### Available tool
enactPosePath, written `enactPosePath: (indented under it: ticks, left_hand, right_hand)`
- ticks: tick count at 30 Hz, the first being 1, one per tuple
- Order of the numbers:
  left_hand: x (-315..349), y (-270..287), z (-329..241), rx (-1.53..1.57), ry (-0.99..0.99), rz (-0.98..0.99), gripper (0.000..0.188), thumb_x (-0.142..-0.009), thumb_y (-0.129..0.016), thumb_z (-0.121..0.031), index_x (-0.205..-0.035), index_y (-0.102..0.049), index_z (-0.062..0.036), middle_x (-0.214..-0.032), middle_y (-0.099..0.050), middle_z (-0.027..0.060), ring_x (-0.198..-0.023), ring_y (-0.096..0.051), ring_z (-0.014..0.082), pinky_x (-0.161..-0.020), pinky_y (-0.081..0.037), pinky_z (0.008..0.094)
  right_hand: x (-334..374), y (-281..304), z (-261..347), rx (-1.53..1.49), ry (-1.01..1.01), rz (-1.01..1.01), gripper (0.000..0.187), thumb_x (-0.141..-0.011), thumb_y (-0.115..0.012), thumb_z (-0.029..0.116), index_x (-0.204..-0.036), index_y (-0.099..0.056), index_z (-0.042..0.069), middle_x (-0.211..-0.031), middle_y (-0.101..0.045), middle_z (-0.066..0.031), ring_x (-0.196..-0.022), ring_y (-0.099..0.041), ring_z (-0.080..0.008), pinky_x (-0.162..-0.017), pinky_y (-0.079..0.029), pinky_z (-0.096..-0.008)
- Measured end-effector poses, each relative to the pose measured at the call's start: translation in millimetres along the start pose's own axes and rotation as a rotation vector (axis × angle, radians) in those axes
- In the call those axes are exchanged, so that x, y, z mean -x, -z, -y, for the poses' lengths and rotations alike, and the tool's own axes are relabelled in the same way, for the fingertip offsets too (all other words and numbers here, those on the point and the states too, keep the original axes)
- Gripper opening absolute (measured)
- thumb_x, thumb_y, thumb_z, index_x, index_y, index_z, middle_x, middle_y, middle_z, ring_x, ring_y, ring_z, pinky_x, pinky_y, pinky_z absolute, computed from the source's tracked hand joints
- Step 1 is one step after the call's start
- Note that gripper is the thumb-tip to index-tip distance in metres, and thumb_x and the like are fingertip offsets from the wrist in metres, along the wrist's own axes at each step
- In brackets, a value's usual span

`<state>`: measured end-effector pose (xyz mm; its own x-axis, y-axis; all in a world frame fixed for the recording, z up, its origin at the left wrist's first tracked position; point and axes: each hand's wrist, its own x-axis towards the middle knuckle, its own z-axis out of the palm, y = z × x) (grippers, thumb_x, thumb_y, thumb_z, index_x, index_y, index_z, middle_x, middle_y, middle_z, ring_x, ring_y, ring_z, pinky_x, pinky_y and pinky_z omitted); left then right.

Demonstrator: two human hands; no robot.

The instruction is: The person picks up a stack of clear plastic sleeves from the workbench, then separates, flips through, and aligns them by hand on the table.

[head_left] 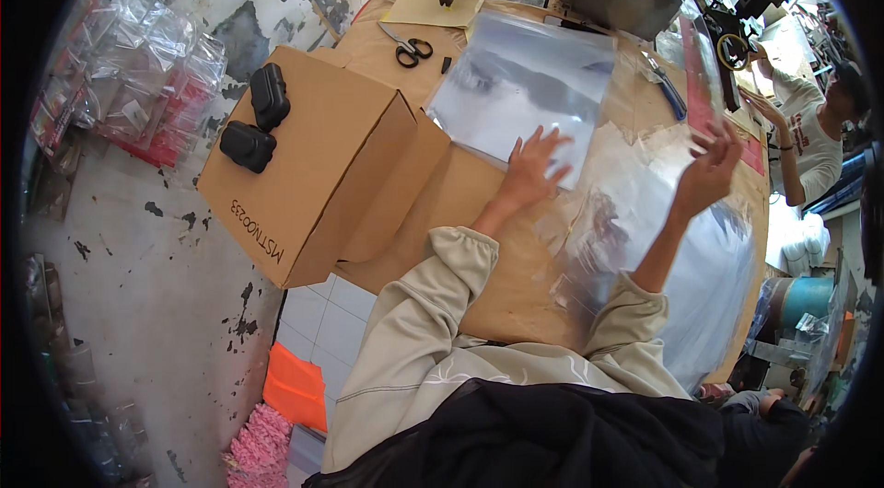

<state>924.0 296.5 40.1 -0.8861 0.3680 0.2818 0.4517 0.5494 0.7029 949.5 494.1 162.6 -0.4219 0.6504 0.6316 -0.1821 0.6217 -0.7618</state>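
- Black cloth nearest the camera, across the person's lap or chest; lies to the lower right of the cardboard box, the landmark for these notes. Pale beige sleeves above it.
- Clear plastic sheets, glossy, apparently stacked, lie flat just right of the box on a brown-covered table.
- Left hand: right of the box, palm down, fingers spread wide over the near end of these sheets; seems to rest on them, grasping nothing.
- Right hand: farther right of the box, raised, fingers loosely bent and part open. Cannot tell whether it pinches any clear film.
- More plastic film, loose and shiny, well right of the box, beneath and around the right forearm.
- Two black cases sit on top of the box, side by side.
- Black-handled scissors lie beyond the box's far right corner, near the sheets. Blue-handled knife well to the box's right, past the sheets.
- Co-worker at far right from the box, arms reaching toward the table.
- Bagged plastic packets left of the box; orange sheet below it.
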Motion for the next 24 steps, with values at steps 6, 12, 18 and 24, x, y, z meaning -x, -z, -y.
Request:
enactPosePath:
  ticks: [6, 12, 18, 24]
  left_hand:
    - [11, -20, 2, -0.345, -0.223, 0.032, 0.04, -0.078, -0.054, -0.032, -0.114, -0.047, -0.0176, -0.136, -0.027, 0.0132, -0.128, -0.019, 0.0303, -0.1, -0.01, 0.0566]
    - [36, -11, -3, -0.32, -0.141, -0.187, 0.037, -0.078, -0.054, -0.025, -0.111, -0.048, -0.0095, -0.131, -0.032, 0.0146, -0.126, -0.024, 0.0302, -0.097, -0.014, 0.0591]
    - [57, -4, -10, -0.219, 0.13, -0.459, 0.038, -0.076, -0.053, -0.013, -0.112, -0.042, -0.0036, -0.121, -0.037, 0.017, -0.119, -0.031, 0.0326, -0.096, -0.022, 0.0505]
    - [57, -7, -5, 0.055, 0.204, -0.648, 0.044, -0.071, -0.048, 0.005, -0.112, -0.032, 0.0042, -0.118, -0.033, 0.0256, -0.109, -0.035, 0.0384, -0.094, -0.029, 0.0421]
  right_hand:
    - [-74, 43, 32, 0.012, 0.044, 0.174, 0.021, -0.089, -0.043, 0.01, -0.105, -0.056, 0.006, -0.081, -0.063, -0.003, -0.054, -0.048, -0.0037, -0.045, -0.036, -0.0167]
    - [-111, 17, 75, -0.018, 0.126, 0.537, 0.019, -0.084, -0.048, 0.012, -0.098, -0.06, 0.008, -0.065, -0.056, 0.0002, -0.05, -0.043, -0.0039, -0.045, -0.033, -0.0189]
    - [-134, -95, 42, 0.053, 0.163, 0.818, 0.02, -0.08, -0.05, 0.017, -0.094, -0.062, 0.008, -0.064, -0.057, -0.0036, -0.048, -0.05, -0.0087, -0.046, -0.04, -0.024]
    - [-82, -240, -84, 0.152, 0.129, 1.168, 0.017, -0.078, -0.05, 0.013, -0.084, -0.062, 0.002, -0.054, -0.056, -0.005, -0.044, -0.055, -0.0116, -0.042, -0.044, -0.0262]
